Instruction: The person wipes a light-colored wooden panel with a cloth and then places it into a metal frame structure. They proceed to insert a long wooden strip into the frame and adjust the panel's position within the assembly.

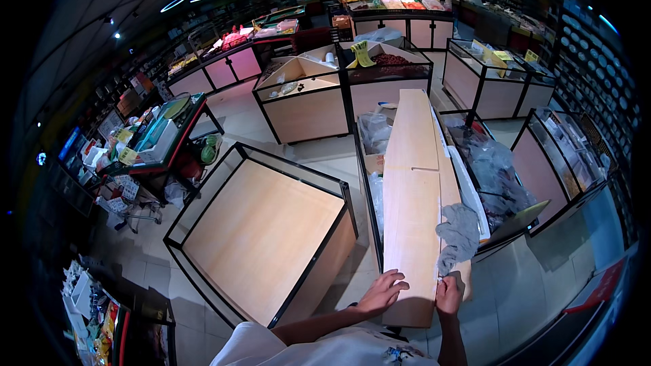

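Both hands sit on the long wooden board (411,196) — left hand (382,293) flat and spread, right hand (449,294) pinching the grey rag (459,234); a tug could slide the board off the bin (369,183).

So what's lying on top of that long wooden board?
A crumpled grey cloth lies on the long wooden board, and the left hand rests flat on it. Whatever is beneath the cloth is hidden.

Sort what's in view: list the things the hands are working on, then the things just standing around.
In hand:
- long wooden board, left hand flat on its near end
- grey rag, lying on the board's right edge; right hand at its lower end

Standing about:
- empty wooden display bin
- plastic bags in the right bin
- cluttered counter on the left
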Available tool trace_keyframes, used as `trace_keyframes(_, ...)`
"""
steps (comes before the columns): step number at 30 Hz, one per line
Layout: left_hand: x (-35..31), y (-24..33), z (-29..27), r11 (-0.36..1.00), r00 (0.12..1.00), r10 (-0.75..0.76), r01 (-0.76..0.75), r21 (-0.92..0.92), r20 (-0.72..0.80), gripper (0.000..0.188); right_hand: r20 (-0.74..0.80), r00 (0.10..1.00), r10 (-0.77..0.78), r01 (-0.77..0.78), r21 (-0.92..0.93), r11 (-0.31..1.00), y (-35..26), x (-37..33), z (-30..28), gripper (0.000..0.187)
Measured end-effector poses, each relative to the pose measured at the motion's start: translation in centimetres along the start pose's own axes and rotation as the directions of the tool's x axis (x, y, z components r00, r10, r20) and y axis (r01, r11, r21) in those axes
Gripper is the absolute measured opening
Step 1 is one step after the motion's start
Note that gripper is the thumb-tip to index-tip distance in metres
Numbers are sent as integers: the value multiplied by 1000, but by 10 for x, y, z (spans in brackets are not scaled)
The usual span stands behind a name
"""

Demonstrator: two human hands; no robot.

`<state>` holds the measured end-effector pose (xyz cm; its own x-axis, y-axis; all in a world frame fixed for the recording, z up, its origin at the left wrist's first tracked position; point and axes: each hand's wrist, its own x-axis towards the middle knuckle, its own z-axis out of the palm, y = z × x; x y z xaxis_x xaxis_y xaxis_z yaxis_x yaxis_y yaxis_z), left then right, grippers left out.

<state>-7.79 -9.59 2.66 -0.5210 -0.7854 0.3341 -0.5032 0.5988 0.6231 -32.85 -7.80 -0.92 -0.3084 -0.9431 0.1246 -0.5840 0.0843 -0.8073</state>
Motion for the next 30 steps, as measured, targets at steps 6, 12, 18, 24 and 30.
trace_keyframes(6,-2,-2,-4,999,997,-18,15,39,78,27,23,995,94,-95,49,994,3,-3,6,8)
trace_keyframes(12,76,53,-93,873,496,31,-436,218,868,49,34,963,-269,268,23,963,-4,0,5,5)
trace_keyframes(18,163,218,-149,505,340,721,-855,-121,604,44,104,981,-162,173,-107,979,5,16,15,7)
trace_keyframes(24,178,240,-145,466,377,856,-859,-212,353,42,210,961,-181,211,-129,969,2,21,8,8)
trace_keyframes(30,173,237,-142,357,231,905,-869,-342,356,40,174,971,-164,183,-98,978,-4,22,20,9)
